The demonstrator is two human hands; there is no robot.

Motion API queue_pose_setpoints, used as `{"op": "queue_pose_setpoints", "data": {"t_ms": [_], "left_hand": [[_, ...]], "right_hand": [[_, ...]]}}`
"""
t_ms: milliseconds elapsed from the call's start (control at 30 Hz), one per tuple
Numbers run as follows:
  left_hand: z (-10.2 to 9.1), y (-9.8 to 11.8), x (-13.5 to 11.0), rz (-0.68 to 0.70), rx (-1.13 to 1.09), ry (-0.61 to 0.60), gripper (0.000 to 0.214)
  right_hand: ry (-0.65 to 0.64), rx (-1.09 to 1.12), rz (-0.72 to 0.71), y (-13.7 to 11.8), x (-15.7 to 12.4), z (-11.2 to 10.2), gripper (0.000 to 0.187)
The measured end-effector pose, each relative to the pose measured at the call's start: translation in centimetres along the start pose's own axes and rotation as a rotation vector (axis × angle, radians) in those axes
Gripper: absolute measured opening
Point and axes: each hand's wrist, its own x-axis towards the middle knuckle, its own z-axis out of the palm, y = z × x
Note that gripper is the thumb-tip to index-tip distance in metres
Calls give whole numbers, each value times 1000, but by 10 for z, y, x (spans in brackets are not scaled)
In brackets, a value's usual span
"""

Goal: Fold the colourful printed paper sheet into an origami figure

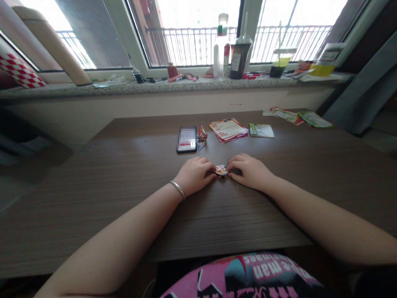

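A small folded piece of printed paper (221, 170), patterned in red, white and yellow, lies between my hands near the middle of the table. My left hand (196, 174), with a silver bracelet at the wrist, pinches its left end between thumb and fingers. On the opposite end, the thumb and fingers of my right hand (248, 170) close on the paper. My fingertips hide both of its ends. Just beyond my left hand are a phone (186, 140) with a lit screen and a folded colourful paper piece (202, 137).
A stack of printed sheets (228, 130) lies beyond my hands, with a smaller pale stack (261, 130) to its right. More leaflets (288, 116) rest at the table's far right. Bottles and cups (240, 58) crowd the granite windowsill (124, 89) behind the brown table (102, 165).
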Motion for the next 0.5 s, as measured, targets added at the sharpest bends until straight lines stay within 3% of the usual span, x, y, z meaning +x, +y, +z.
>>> {"op": "queue_pose_setpoints", "data": {"t_ms": [500], "left_hand": [[6,-5,2,-68,-101,15,10]], "right_hand": [[34,26,84,2,3,7,7]]}}
